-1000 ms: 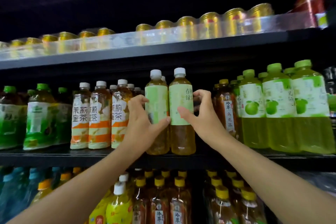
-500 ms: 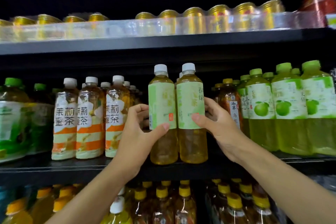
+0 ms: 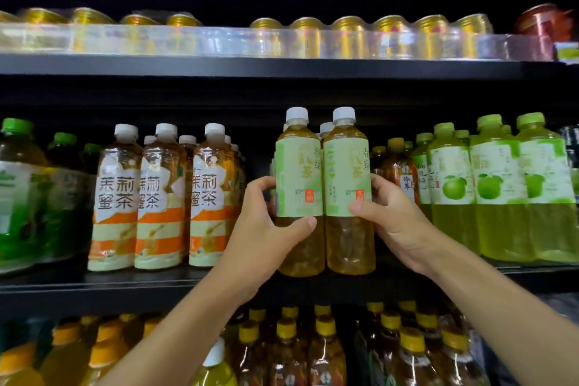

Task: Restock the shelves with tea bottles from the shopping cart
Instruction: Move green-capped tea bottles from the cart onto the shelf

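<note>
On the middle shelf [image 3: 131, 282], both hands grip upright amber-filled tea bottles: left hand [image 3: 266, 229], right hand [image 3: 391, 222].

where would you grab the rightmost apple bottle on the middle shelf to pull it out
Grip the rightmost green apple bottle at its narrow shoulder just under the green cap, coming straight in from the front. It stands upright and pressed against the apple bottle on its left, so there is no gap for fingers along that side, while the neck stands clear above the labels with open space under the upper shelf.
</note>
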A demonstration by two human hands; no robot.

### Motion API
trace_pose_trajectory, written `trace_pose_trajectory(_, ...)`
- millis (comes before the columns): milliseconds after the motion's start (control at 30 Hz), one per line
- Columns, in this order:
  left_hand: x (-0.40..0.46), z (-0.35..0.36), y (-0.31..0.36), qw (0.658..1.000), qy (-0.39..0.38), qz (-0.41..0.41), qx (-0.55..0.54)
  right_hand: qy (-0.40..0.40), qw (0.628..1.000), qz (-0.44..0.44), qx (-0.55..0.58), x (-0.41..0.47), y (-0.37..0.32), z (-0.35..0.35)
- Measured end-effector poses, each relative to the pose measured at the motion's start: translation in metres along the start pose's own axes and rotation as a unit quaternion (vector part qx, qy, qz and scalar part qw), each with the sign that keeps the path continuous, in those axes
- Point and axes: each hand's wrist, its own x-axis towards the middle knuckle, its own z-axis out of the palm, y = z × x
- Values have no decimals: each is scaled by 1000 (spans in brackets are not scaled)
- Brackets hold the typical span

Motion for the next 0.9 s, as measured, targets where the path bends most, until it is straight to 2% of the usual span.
trace_pose_trajectory(200, 3, 2, -1, 999, 3, -5, -44, 12, 1000, -7, -4, 1, 0, 0)
trace_pose_trajectory(333, 5, 2, 0, 999, -6, 15, -36, 10, 1000, -8, 23, 1, 0, -2)
trace_pose_trajectory(900, 4, 0, -1, 997, 4, 2, -76, 14, 999, -5, 51, 4, 2, -6)
